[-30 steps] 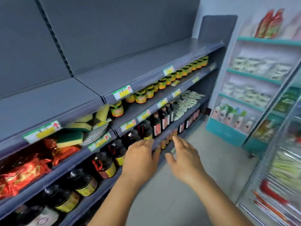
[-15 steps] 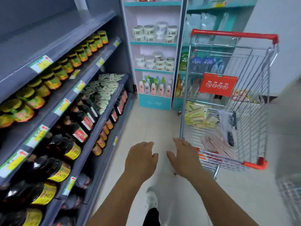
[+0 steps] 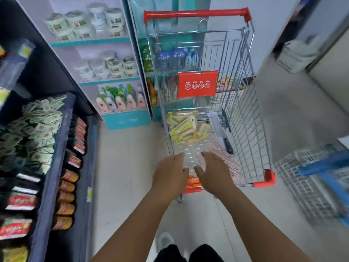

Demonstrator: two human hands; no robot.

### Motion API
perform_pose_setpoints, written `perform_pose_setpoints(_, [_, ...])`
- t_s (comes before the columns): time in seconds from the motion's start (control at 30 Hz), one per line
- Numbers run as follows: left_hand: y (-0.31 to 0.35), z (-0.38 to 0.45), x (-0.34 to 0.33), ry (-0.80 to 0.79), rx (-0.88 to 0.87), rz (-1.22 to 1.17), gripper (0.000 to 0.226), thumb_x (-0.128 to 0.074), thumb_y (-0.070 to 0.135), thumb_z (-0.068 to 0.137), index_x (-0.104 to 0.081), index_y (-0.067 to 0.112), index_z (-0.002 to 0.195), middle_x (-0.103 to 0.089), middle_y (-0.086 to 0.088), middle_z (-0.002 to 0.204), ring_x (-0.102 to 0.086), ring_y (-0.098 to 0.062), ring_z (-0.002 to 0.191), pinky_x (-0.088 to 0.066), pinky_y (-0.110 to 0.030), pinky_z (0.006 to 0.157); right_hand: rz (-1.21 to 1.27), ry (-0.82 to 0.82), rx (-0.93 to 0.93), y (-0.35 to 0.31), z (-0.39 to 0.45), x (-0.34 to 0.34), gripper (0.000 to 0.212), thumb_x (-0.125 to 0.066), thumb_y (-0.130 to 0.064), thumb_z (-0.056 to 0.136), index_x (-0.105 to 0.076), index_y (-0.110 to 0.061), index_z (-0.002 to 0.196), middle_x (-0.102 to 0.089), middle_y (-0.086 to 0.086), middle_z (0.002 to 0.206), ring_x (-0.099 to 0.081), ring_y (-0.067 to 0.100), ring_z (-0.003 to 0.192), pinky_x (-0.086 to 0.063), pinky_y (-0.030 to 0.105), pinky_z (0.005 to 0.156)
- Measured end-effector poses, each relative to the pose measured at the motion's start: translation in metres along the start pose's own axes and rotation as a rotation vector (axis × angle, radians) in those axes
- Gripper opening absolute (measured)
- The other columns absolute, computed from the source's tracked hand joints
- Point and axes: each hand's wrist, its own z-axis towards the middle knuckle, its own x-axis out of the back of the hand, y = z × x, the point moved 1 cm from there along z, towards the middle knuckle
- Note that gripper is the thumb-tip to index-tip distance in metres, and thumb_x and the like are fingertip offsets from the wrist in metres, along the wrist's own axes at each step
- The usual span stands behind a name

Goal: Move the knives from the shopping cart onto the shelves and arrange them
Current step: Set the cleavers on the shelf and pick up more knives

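Centrally, two bare hands reach over the near end of the shopping cart (image 3: pixel 243 103), holding nothing.
Left hand (image 3: pixel 170 173) and right hand (image 3: pixel 214 172) extend side by side, palms down, fingers straight and loosely spread, thumbs nearly meeting. Inside the basket, yellow-carded knives (image 3: pixel 184 127) lie heaped toward 11 o'clock of the hands; a black-handled knife (image 3: pixel 223 135) lies toward 1 o'clock against the right wire wall; pink-packaged knives (image 3: pixel 231 163) lie just beside the right hand. Dark shelves (image 3: pixel 56 148) run along 9 o'clock.
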Motion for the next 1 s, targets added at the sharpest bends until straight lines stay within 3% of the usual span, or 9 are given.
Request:
perform_pose_setpoints(0.2, [0.021, 0.062, -0.020, -0.066, -0.036, 0.025, 0.054, -0.047, 0.035, 0.097, -0.029, 0.027, 0.147, -0.045, 0.001, 0.144, -0.045, -0.024, 0.128, -0.042, -0.038, 0.101, 0.048, 0.027, -0.058, 0.031, 0.053, 0.009, 0.058, -0.050, -0.033, 0.095, -0.031, -0.012, 0.146, -0.037, 0.006, 0.150, -0.034, 0.023, 0.137, -0.026, 0.036, 0.112])
perform_pose_setpoints(0.57, [0.054, 0.175, -0.076, -0.136, 0.107, 0.019, 0.059, -0.045, 0.030, 0.096, -0.022, 0.023, 0.149, -0.048, -0.005, 0.137, -0.048, -0.024, 0.119, -0.045, -0.037, 0.088, 0.167, -0.093, -0.145, 0.124, 0.170, 0.020, 0.064, -0.054, -0.027, 0.094, -0.024, -0.011, 0.149, -0.037, 0.007, 0.149, -0.038, 0.025, 0.135, -0.032, 0.036, 0.108])
perform_pose_setpoints(0.8, [0.059, 0.237, -0.124, -0.173, 0.171, 0.006, 0.060, -0.047, 0.030, 0.096, -0.020, 0.017, 0.148, -0.043, -0.006, 0.141, -0.045, -0.026, 0.124, -0.044, -0.039, 0.092, 0.226, -0.149, -0.248, 0.171, 0.236, -0.012, 0.063, -0.056, -0.020, 0.093, -0.026, -0.008, 0.147, -0.041, 0.011, 0.145, -0.041, 0.028, 0.131, -0.035, 0.036, 0.105])
perform_pose_setpoints(1.0, [0.047, 0.280, -0.180, -0.266, 0.160, 0.029, 0.065, -0.043, 0.029, 0.099, -0.008, 0.013, 0.152, -0.033, -0.012, 0.148, -0.039, -0.029, 0.130, -0.041, -0.041, 0.097, 0.240, -0.151, -0.321, 0.202, 0.276, -0.056, 0.067, -0.056, -0.017, 0.090, -0.025, -0.008, 0.148, -0.043, 0.013, 0.142, -0.043, 0.030, 0.129, -0.039, 0.038, 0.103])
